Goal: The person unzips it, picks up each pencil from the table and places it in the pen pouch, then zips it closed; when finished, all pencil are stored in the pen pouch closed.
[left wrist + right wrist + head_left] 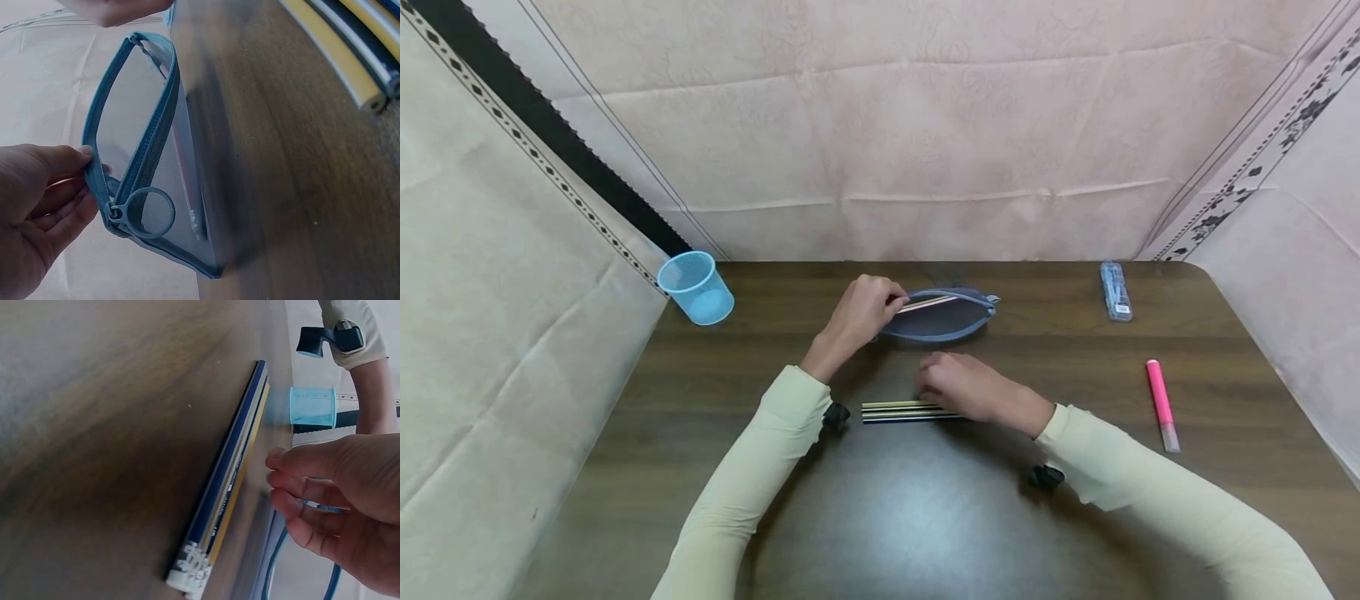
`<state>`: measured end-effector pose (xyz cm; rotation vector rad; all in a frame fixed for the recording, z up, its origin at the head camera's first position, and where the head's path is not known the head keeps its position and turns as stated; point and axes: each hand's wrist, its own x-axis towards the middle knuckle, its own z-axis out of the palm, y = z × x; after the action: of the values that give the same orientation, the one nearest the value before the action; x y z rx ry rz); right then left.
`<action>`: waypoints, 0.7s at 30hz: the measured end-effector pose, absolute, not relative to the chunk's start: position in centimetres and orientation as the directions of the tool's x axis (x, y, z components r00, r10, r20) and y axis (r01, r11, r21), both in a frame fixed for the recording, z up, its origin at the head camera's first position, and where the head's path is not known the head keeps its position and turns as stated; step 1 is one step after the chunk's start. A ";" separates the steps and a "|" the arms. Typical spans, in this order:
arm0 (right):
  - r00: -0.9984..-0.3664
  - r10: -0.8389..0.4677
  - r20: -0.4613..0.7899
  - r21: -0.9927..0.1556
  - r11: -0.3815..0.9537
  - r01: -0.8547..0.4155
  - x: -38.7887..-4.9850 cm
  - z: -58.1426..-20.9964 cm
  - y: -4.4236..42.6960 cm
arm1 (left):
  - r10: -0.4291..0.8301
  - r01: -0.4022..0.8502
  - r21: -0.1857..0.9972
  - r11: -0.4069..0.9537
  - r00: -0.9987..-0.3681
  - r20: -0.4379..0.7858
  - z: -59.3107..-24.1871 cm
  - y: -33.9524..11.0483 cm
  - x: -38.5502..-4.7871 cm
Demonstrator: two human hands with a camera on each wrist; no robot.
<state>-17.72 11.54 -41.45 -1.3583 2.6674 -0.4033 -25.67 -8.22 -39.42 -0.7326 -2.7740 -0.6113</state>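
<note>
Pinching a mesh pouch (pixel 925 337), poised by a row of pencils (pixel 231 465): two hands over a wooden table (pixel 917 533)

Seated before me in pale sleeves (pixel 741 492), a person has both bare hands out over the tabletop. Taking the pencils as the clock's centre and the far edge as 12, the left hand (pixel 865 304) is at 11 o'clock, its thumb and fingers closed on the blue-trimmed rim of the pouch. The pouch sits at 12 o'clock, its unzipped mouth gaping upward, a ring-shaped zip pull (pixel 172 212) at one end and at least one slim pencil (pixel 928 304) inside (the mesh is thin enough to see through). The right hand (pixel 958 383), close in toward 2 o'clock, is relaxed and half open, its fingers loosely bent, the thumb near the fingertips and nothing in its hold; seen from the wrist, it is just beside the pencils and apart from them. Those pencils lie side by side, blue, black and yellow among them, their white eraser ends (pixel 187 572) together. Farther out are a light blue cup (pixel 696 287) at 10 o'clock, a small blue object (pixel 1116 292) at 2 o'clock, too small for me to identify, and a pink marker (pixel 1161 400) at 3 o'clock. Pale cloth (pixel 925 150) hangs beyond the far edge at 12.
</note>
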 end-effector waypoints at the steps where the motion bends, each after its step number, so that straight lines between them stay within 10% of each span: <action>1: -0.589 -0.808 0.008 -0.292 0.562 -0.774 -17.7 -41.5 11.5 | 0.425 0.510 0.338 0.791 -0.855 0.296 -39.4 -8.2 -25.7; 21: -0.595 -0.803 0.012 -0.247 0.575 -0.780 -17.8 -42.8 10.9 | 0.426 0.508 0.330 0.796 -0.857 0.291 -39.2 -8.0 -25.9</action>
<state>-17.79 10.87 -42.78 -1.3604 2.6964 -0.3471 -25.86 -8.03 -39.17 -0.7312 -2.7826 -0.5965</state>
